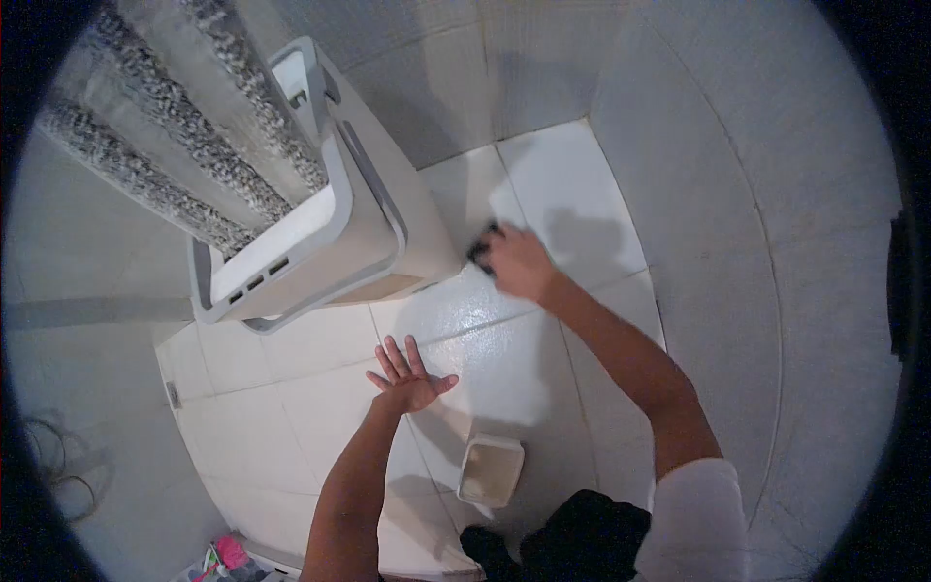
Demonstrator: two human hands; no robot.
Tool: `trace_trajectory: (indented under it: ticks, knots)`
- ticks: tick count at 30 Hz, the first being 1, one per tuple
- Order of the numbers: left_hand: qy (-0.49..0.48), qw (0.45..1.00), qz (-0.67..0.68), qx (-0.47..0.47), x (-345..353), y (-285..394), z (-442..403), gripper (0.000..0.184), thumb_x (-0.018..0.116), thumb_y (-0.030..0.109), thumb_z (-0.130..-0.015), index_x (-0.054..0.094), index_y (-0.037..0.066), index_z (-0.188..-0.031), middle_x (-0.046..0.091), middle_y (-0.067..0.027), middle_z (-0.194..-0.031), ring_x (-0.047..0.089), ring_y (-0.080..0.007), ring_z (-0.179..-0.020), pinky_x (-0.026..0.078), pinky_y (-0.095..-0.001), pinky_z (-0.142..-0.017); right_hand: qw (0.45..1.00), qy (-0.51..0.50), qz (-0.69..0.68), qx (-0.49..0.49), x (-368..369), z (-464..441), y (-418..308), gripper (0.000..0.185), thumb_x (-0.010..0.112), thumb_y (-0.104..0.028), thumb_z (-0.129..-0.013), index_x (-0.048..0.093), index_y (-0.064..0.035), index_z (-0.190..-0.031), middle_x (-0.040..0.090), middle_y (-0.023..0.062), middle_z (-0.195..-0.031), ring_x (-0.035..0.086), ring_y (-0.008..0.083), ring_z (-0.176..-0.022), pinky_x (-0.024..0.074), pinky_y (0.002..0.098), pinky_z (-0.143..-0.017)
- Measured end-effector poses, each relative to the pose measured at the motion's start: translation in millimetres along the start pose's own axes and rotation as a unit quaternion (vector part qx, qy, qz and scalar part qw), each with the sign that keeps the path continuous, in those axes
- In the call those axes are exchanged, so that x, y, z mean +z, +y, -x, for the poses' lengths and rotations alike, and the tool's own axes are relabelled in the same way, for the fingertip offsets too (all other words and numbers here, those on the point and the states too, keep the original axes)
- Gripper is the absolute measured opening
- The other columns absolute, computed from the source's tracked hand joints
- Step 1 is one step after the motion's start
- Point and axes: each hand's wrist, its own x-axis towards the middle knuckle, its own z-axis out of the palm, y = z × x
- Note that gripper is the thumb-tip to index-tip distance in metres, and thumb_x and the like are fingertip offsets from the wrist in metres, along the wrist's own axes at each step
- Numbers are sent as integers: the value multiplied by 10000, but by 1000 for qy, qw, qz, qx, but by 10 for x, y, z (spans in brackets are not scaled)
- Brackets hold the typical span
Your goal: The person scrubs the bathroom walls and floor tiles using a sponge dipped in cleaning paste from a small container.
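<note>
My right hand is closed around a small black scrubber, pressed to the white floor tiles beside the basket's corner. Motion blur and my fingers hide its exact shape. My left hand has its fingers spread wide over the tiles, holding nothing; I cannot tell whether it touches the floor. Between my hands the tiled floor looks wet and shiny. Nearer to me stands a small white rectangular tub with what looks like murky liquid inside.
A tall white and grey laundry basket stands at the upper left, with a grey striped shaggy mat in its top. Tiled walls close in the floor. A pink item lies at the lower left; a cable or hose hangs left.
</note>
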Motion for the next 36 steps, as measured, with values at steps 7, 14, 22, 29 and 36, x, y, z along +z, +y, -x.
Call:
trace_trajectory:
  ticks: [7, 14, 22, 29, 36]
  knots:
    - [24, 1000, 3, 5, 10, -3, 33, 1200, 437, 815, -686, -206, 118, -1421, -308, -216, -1438, -319, -397, -1308, -98, -677, -990, 703, 78, -684, 179, 129, 1226, -202, 408, 653, -129, -788, 559, -63, -1180, 637, 101, -1070, 619, 279, -955, 511, 446, -784]
    - [59, 998, -13, 3, 121, -56, -153, 1170, 438, 800, -696, -180, 132, -1432, -286, -205, -1453, -284, -424, -1316, -37, -730, -968, 596, -31, -769, 229, 102, 1852, -600, 505, 666, -100, -753, 520, -46, -1233, 639, 87, -1018, 628, 211, -895, 530, 354, -754]
    - [57, 998, -17, 2, 86, 2, 0, 1079, 387, 776, -743, -160, 163, -1442, -275, -174, -1466, -271, -382, -1337, -51, -667, -1015, 865, -40, -499, 25, 118, 2313, -1323, 529, 618, -106, -704, 506, -32, -1215, 541, 233, -1149, 525, 369, -1084, 411, 430, -955]
    - [169, 985, 15, 43, 322, -110, -84, 1124, 516, 726, -720, -94, 132, -1455, -174, -217, -1488, -143, -440, -1361, 47, -704, -1002, 966, -181, -183, -23, 274, 2404, -2196, 307, 505, -62, -815, 492, 121, -1061, 551, 285, -1046, 564, 385, -988, 523, 419, -755]
    - [145, 976, -18, 162, 186, -781, -262, 897, 578, 585, -764, 165, 197, -1458, 33, -119, -1533, 82, -366, -1395, 121, -661, -1041, 991, -13, 64, -116, 954, 2363, -2629, 274, 574, -182, -738, 625, 57, -863, 626, 193, -776, 602, 337, -802, 504, 443, -697]
